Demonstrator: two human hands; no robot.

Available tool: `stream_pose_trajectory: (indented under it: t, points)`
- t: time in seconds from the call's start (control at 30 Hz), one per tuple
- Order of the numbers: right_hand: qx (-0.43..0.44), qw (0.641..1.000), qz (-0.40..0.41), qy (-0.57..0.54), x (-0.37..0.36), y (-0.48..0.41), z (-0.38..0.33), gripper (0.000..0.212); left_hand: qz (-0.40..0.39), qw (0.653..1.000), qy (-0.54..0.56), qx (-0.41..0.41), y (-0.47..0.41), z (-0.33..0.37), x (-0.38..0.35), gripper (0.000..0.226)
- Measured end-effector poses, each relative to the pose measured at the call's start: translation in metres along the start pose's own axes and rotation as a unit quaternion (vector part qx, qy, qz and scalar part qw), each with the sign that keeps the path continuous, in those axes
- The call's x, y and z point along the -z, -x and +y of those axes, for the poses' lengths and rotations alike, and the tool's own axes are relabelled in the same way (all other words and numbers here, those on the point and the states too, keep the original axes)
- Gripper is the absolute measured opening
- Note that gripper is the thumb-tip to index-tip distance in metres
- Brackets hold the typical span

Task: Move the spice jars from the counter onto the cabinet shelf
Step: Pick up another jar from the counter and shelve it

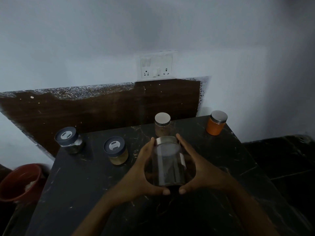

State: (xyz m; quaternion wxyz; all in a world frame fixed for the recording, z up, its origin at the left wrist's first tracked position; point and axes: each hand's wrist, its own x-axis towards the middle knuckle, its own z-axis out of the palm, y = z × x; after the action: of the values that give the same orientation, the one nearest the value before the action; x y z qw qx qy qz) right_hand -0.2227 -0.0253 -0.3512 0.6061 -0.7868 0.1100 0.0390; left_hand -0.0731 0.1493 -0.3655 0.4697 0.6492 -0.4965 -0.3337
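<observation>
both hands, left point(136, 174) and right point(202, 172), cup a tilted glass jar point(167, 165) above the counter point(81, 189)

orange jar point(214, 127), red bucket point(20, 183), black veined counter point(85, 184)

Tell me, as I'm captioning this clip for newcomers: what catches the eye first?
The left hand and right hand grip a clear glass jar mid-frame, over the dark counter. The bright orange jar stands at the counter's far right corner; a red bucket sits lower left.
</observation>
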Motion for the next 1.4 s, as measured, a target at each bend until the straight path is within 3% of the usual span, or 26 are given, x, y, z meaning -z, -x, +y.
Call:
stream_pose_trajectory:
  t: [0.13, 0.23, 0.43, 0.6, 0.77, 0.93, 1.03, 1.13, 1.4]
  points:
    - [0.009, 0.999, 0.016, 0.039, -0.002, -0.002, -0.001, 0.120, -0.011, 0.993, -0.113, -0.028, -0.001, -0.003, -0.003, 0.135]
    - [0.013, 0.998, 0.017, 0.065, -0.004, -0.002, -0.003, 0.122, 0.008, 0.986, -0.157, -0.046, -0.003, -0.002, -0.006, 0.130]
    - [0.017, 0.999, 0.018, 0.031, 0.001, 0.000, -0.010, 0.125, 0.062, 0.995, -0.058, -0.043, -0.002, 0.002, -0.002, 0.120]
    - [0.013, 0.999, 0.027, 0.024, -0.001, 0.000, -0.011, 0.115, 0.029, 0.999, -0.021, -0.027, -0.001, -0.001, -0.001, 0.123]
    - [0.025, 0.997, 0.052, 0.045, -0.005, -0.003, -0.011, 0.122, 0.036, 0.995, -0.083, -0.031, -0.003, 0.005, 0.000, 0.116]
    - [0.036, 0.999, 0.015, 0.010, 0.010, 0.002, -0.010, 0.123, 0.035, 0.999, 0.016, -0.010, 0.003, 0.007, 0.006, 0.120]
    - [0.033, 0.999, 0.005, 0.001, 0.013, 0.001, -0.013, 0.123, -0.005, 0.999, 0.054, -0.007, 0.004, 0.010, 0.007, 0.123]
    - [0.041, 0.999, 0.021, 0.013, 0.012, -0.003, -0.018, 0.120, -0.033, 0.998, 0.047, -0.007, 0.000, 0.014, 0.011, 0.126]
    - [0.085, 0.992, 0.034, 0.086, 0.031, -0.013, -0.053, 0.126, 0.041, 0.995, -0.072, -0.048, -0.016, 0.047, 0.038, 0.121]
